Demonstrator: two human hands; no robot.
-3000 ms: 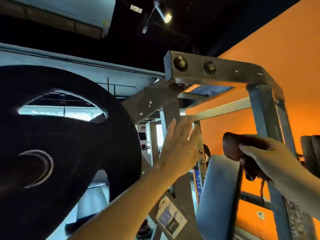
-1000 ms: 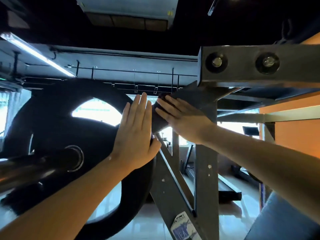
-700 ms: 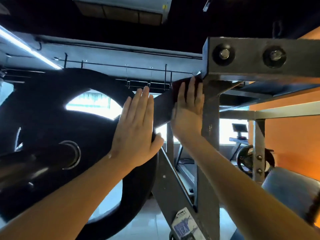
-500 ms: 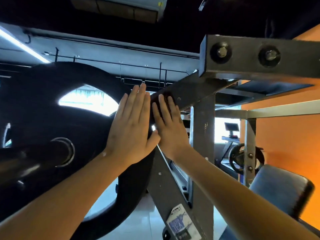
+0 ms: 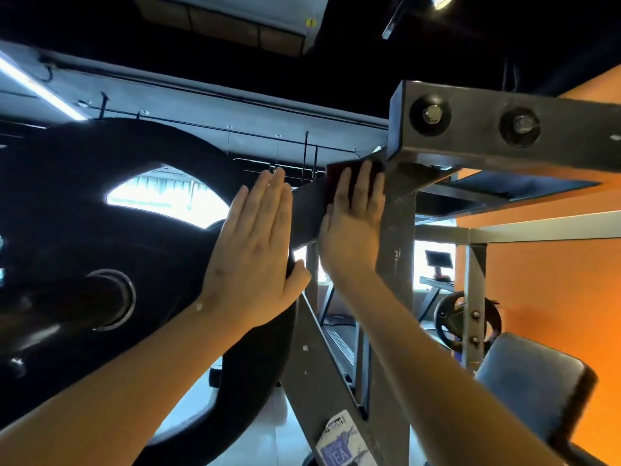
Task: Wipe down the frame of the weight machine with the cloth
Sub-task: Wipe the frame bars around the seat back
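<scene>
The grey steel frame of the weight machine point(image 5: 396, 250) rises in the middle, with a slanted arm point(image 5: 307, 213) running up to a bolted top beam point(image 5: 568, 142). My right hand point(image 5: 353, 223) lies flat, fingers straight, pressing a dark red cloth point(image 5: 334, 174) against the upper part of the slanted arm, just below the top beam. Only the cloth's top edge shows above the fingers. My left hand point(image 5: 258, 253) rests flat with straight fingers on the rim of a big black weight plate point(image 5: 84, 237), beside the arm.
The plate sits on a steel bar sleeve point(image 5: 111, 299) at the left. A padded seat back point(image 5: 534, 395) stands at the lower right before an orange wall point(image 5: 554, 297). Another plate point(image 5: 450, 317) hangs behind the upright. A sticker point(image 5: 342, 442) marks the lower brace.
My right hand has slid the cloth back up the slanted arm toward the top beam, after coming down next to my left hand half a second ago. The left hand stays on the plate.
</scene>
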